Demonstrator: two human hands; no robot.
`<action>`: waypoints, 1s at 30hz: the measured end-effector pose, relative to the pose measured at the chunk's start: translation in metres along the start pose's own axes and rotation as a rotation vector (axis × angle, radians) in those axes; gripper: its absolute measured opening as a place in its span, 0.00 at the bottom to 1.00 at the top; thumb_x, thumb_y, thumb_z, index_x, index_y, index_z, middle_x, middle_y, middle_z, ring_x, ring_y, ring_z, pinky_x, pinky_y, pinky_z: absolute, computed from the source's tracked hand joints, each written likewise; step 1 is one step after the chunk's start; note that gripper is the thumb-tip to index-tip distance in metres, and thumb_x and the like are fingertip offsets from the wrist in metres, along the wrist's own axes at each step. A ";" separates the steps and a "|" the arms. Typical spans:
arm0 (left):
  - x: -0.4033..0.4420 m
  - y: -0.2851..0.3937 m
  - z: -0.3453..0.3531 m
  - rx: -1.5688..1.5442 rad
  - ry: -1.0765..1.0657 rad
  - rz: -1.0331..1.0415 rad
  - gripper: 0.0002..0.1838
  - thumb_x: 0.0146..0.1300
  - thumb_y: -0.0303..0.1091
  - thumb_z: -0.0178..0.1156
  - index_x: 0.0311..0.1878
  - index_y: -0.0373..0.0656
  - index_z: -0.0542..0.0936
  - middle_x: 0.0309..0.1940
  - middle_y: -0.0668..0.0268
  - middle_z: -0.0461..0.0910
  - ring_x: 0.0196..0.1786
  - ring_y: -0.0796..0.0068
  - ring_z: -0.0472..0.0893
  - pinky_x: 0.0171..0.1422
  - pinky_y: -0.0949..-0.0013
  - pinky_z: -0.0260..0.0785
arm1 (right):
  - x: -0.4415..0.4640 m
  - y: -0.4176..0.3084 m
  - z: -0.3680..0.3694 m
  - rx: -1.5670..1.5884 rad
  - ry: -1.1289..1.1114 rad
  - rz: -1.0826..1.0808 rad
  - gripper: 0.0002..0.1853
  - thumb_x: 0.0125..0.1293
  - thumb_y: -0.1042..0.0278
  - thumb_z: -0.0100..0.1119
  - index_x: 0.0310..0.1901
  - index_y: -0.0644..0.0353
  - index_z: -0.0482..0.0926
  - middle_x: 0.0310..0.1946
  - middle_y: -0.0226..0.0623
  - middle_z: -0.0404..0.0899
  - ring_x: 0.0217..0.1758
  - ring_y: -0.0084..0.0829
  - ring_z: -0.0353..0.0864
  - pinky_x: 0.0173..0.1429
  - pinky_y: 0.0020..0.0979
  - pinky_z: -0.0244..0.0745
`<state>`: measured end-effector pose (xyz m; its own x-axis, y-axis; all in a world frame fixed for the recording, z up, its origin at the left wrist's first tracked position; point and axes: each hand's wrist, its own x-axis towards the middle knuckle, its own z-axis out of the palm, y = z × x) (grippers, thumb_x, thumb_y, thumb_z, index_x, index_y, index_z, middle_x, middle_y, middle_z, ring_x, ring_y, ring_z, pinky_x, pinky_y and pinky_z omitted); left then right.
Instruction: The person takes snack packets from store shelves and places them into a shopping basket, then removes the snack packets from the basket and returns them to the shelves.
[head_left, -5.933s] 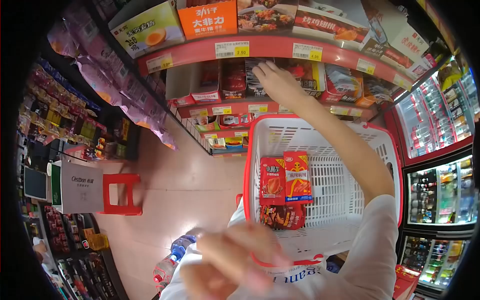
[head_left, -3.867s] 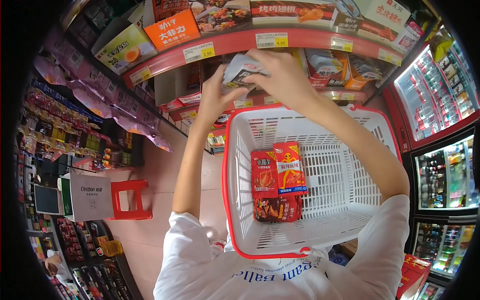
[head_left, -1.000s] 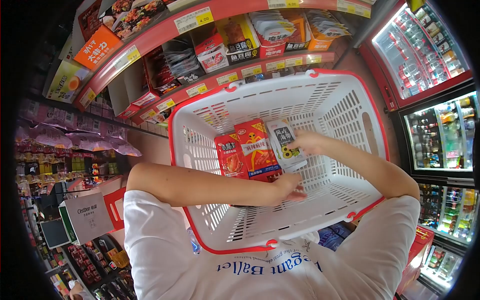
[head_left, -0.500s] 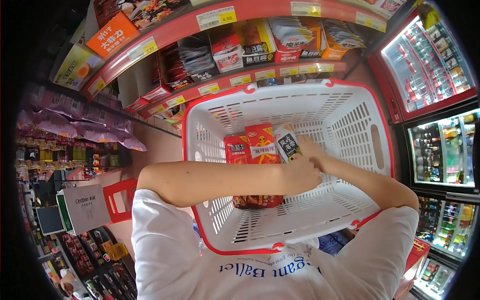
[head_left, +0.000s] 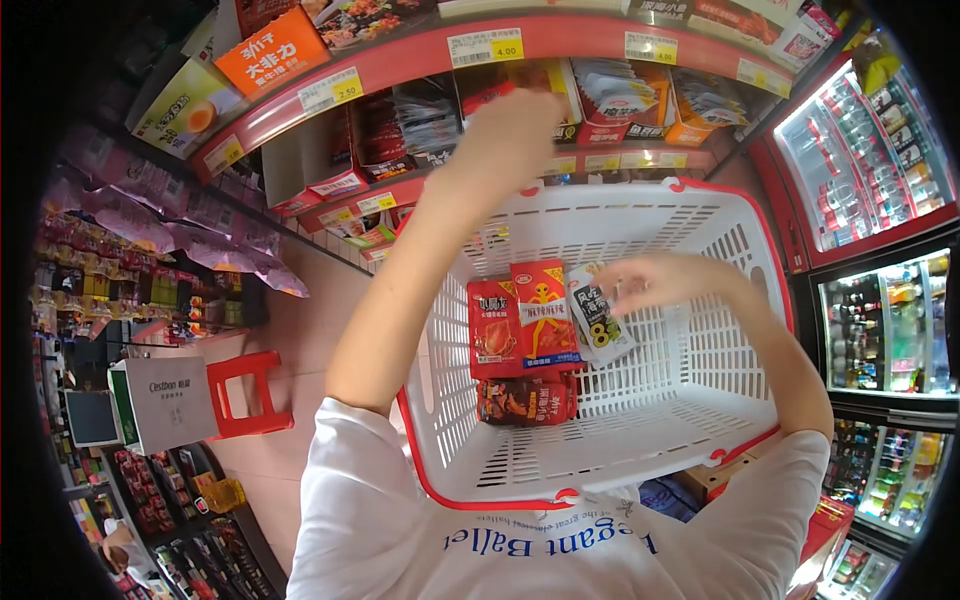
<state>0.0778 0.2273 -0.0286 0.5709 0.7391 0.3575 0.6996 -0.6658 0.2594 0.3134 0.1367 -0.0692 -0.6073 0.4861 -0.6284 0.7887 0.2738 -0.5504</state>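
My left hand (head_left: 505,135) reaches out to the shelf, blurred, in front of the snack boxes; its fingertips cannot be made out. My right hand (head_left: 655,283) hovers over the basket with fingers apart, overlapping the upper right of a white and black snack packet (head_left: 600,325); whether it touches the packet I cannot tell. Beside that packet, in the white basket (head_left: 690,420) with a red rim, lie a red snack packet with a yellow figure (head_left: 543,315) and a darker red packet (head_left: 494,340). Below them is another red and brown packet (head_left: 525,402).
A red-edged shelf (head_left: 400,60) with price tags holds open boxes of packets (head_left: 610,100). Lit drink fridges (head_left: 850,160) stand on the right. At left are hanging purple bags (head_left: 200,250), a red stool (head_left: 250,395) and a white carton (head_left: 165,400).
My left hand has left the basket and swung up to the shelf. My right hand has lifted off toward the packet's upper right, and the white packet lies more exposed. The view has shifted slightly.
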 end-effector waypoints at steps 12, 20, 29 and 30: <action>0.001 -0.087 0.029 0.136 0.000 -0.383 0.29 0.51 0.28 0.65 0.61 0.44 0.74 0.49 0.50 0.81 0.54 0.45 0.77 0.58 0.52 0.73 | 0.118 -0.038 -0.112 -0.309 1.190 -0.360 0.30 0.56 0.69 0.66 0.62 0.60 0.69 0.55 0.47 0.73 0.47 0.41 0.80 0.50 0.37 0.76; -0.008 -0.094 0.040 0.090 0.226 -0.300 0.24 0.54 0.29 0.63 0.57 0.44 0.77 0.44 0.49 0.82 0.52 0.45 0.78 0.54 0.50 0.75 | 0.159 -0.047 -0.131 -0.301 1.033 -0.128 0.30 0.57 0.63 0.65 0.61 0.62 0.69 0.57 0.53 0.72 0.61 0.53 0.71 0.63 0.45 0.67; -0.007 -0.094 0.032 0.015 0.184 -0.356 0.22 0.53 0.31 0.66 0.54 0.46 0.80 0.41 0.50 0.83 0.49 0.50 0.80 0.52 0.52 0.74 | 0.165 -0.030 -0.126 -0.528 1.205 -0.244 0.25 0.56 0.62 0.68 0.55 0.59 0.76 0.57 0.49 0.71 0.63 0.50 0.69 0.63 0.48 0.67; -0.007 -0.095 0.033 0.006 0.200 -0.357 0.22 0.53 0.31 0.66 0.54 0.47 0.81 0.41 0.51 0.83 0.48 0.50 0.81 0.51 0.53 0.74 | 0.165 -0.029 -0.126 -0.499 1.219 -0.265 0.24 0.56 0.63 0.67 0.54 0.59 0.76 0.56 0.48 0.73 0.62 0.50 0.68 0.66 0.49 0.59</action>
<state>0.0217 0.2886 -0.0849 0.1973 0.8890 0.4132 0.8416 -0.3698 0.3937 0.2019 0.3132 -0.0878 -0.4797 0.7241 0.4956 0.7705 0.6178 -0.1569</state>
